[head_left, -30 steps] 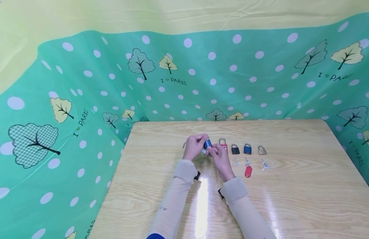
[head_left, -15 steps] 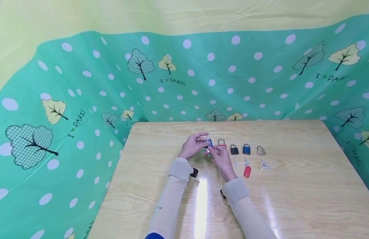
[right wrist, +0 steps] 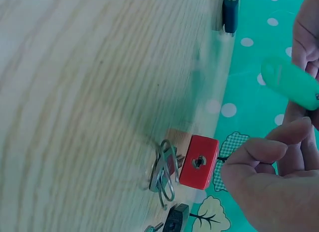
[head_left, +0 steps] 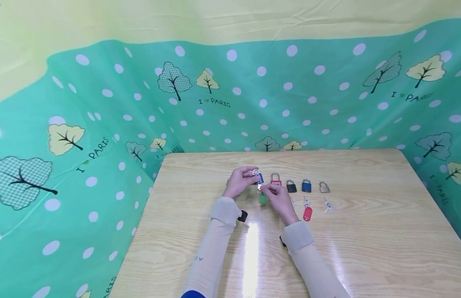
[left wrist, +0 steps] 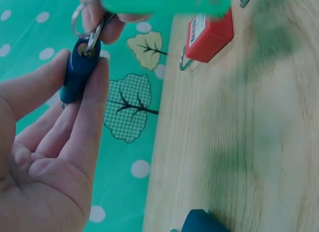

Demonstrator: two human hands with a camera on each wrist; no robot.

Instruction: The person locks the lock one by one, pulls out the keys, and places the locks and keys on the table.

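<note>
A blue padlock [head_left: 259,179] is held above the table, shackle up. My left hand [head_left: 238,182] grips its body between thumb and fingers. In the left wrist view, a key [left wrist: 93,40] stands in the keyhole at the base of the padlock [left wrist: 77,75]. My right hand [head_left: 278,201] pinches the key at its head, fingertips just below the lock. A green key tag [head_left: 262,199] hangs from the key's ring [left wrist: 76,20]; it is blurred in the right wrist view. Part of the key is hidden by the right fingers.
To the right stand a red padlock [head_left: 276,179], a black padlock [head_left: 291,187], another blue padlock [head_left: 306,186] and a silver padlock [head_left: 324,188]. Keys [head_left: 329,205] and a red key tag [head_left: 307,214] lie before them. Another dark blue padlock [left wrist: 203,222] sits near the left hand.
The left fingers have shifted from over the padlock's top to its side, uncovering the shackle. The green tag, earlier bunched near the hands, now hangs below the key.
</note>
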